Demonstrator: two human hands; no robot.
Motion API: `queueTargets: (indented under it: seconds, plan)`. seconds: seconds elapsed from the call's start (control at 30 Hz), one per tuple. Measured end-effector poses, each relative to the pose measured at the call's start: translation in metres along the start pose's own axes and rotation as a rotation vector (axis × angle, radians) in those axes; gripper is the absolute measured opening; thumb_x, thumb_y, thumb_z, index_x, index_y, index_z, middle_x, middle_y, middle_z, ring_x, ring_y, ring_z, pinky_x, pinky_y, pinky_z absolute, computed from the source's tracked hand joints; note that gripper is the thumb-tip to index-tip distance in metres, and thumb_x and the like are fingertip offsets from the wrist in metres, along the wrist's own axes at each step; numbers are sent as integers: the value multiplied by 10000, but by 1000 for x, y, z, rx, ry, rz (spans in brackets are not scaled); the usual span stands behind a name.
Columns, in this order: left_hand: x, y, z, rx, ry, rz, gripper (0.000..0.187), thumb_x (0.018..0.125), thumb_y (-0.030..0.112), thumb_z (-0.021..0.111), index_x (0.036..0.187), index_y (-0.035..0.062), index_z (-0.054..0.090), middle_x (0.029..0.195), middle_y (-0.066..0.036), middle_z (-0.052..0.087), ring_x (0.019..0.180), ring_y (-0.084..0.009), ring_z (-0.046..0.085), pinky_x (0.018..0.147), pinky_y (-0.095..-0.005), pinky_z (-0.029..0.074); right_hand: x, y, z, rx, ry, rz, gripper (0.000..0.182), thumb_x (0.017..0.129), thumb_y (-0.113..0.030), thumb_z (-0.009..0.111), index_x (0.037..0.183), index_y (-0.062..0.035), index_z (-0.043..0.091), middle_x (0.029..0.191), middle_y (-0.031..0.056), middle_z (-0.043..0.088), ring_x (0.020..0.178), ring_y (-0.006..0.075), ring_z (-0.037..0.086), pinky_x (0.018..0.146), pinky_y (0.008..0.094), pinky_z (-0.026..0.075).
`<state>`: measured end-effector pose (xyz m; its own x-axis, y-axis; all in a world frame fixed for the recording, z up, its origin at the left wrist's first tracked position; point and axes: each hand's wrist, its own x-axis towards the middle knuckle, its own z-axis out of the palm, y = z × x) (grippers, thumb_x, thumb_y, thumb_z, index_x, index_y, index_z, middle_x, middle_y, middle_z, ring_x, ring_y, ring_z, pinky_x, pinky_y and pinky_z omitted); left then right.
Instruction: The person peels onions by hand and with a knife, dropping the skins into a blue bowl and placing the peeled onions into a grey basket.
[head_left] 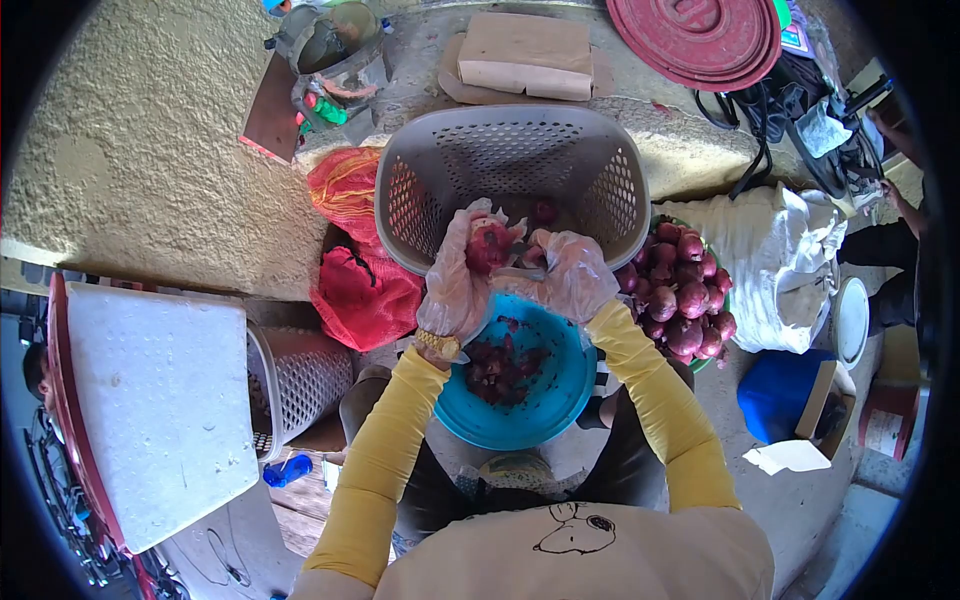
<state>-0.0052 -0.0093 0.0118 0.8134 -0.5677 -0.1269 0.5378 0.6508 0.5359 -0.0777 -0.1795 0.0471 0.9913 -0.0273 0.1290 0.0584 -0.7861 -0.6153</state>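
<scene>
My left hand [458,275], in a clear plastic glove, is closed around a red onion [489,247] over the front rim of a grey basket. Close beside it my right hand [575,272], gloved too, is closed on what looks like a small knife [516,273], its greyish blade pointing at the onion; the handle is hidden in the fingers. Below both hands a blue basin [560,405] holds dark red onion skins [505,372]. One onion [545,210] lies inside the grey basket [510,118]. Several unpeeled onions [690,298] are heaped to the right.
Red mesh sacks [365,295] lie left of the basket, a white sack [780,270] to the right. A white foam lid [150,400] and a second basket [310,380] stand at left. A cardboard box [525,55] and red lid [695,40] are behind. Another person stands far right.
</scene>
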Motion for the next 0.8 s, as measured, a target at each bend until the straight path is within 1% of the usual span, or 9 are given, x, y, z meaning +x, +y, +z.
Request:
queueTargets:
  seconds: [0.1, 0.17, 0.27, 0.4, 0.5, 0.6, 0.7, 0.73, 0.8]
  plan:
    - [-2, 0, 2, 3, 6, -10, 446, 1095, 407, 558, 1364, 50, 562, 1222, -111, 651, 1210, -310, 658, 1029, -423, 556, 0, 0, 2, -22, 67, -32, 667, 799, -632, 812, 1173, -86, 737, 893, 139, 765, 851, 368, 737, 780, 470, 576]
    - [-2, -2, 1, 10, 13, -13, 442, 1094, 393, 565, 1359, 39, 561, 1241, -116, 649, 1213, -307, 656, 1023, -420, 559, 0, 3, 7, 158, 84, -37, 638, 817, -578, 825, 1128, -27, 741, 838, 224, 712, 818, 422, 714, 745, 474, 567]
    - [2, -7, -13, -48, -11, -40, 467, 1113, 386, 513, 1386, 7, 543, 1296, -173, 639, 1281, -355, 619, 1030, -473, 570, 0, 8, 15, 98, 131, -81, 618, 844, -574, 803, 1125, -27, 744, 801, 218, 703, 798, 427, 704, 727, 483, 557]
    - [-1, 1, -1, -64, 11, -70, 450, 1106, 351, 537, 1399, 10, 528, 1298, -189, 633, 1268, -365, 619, 1067, -489, 546, -1, 10, 13, 34, 130, -127, 572, 869, -571, 776, 1056, -32, 755, 767, 202, 691, 757, 428, 689, 689, 499, 538]
    - [0, 7, -5, 19, -12, -71, 445, 1088, 307, 578, 1415, 14, 508, 1297, -199, 625, 1281, -388, 603, 1100, -492, 527, -5, 6, 6, -28, 31, -230, 567, 884, -596, 748, 967, -35, 760, 763, 183, 694, 738, 426, 680, 666, 508, 522]
    - [0, 15, -12, 11, 34, -32, 461, 1070, 279, 610, 1429, 16, 489, 1301, -199, 615, 1308, -411, 579, 1107, -500, 526, -7, 8, 9, -132, -455, -259, 625, 848, -689, 729, 893, -66, 758, 803, 129, 727, 780, 356, 714, 703, 470, 542]
    - [1, 21, -14, 17, 46, -24, 444, 1068, 272, 618, 1411, 15, 506, 1312, -198, 605, 1317, -422, 570, 1109, -504, 523, -22, 10, 18, -106, -377, -363, 645, 801, -721, 749, 872, -80, 749, 847, 107, 746, 829, 334, 725, 768, 451, 562]
    - [1, 23, -13, 20, 45, -22, 435, 1074, 291, 606, 1397, 13, 517, 1314, -200, 602, 1315, -422, 571, 1107, -505, 525, -20, 11, 18, -59, -464, -311, 667, 763, -742, 764, 852, -81, 737, 882, 103, 757, 865, 335, 726, 836, 449, 566]
    - [0, 26, -10, 23, 45, -17, 429, 1081, 310, 594, 1382, 12, 529, 1317, -201, 600, 1313, -421, 573, 1105, -506, 527, -20, 9, 17, -75, -478, -317, 664, 770, -742, 758, 841, -82, 729, 877, 106, 753, 861, 334, 725, 826, 452, 562]
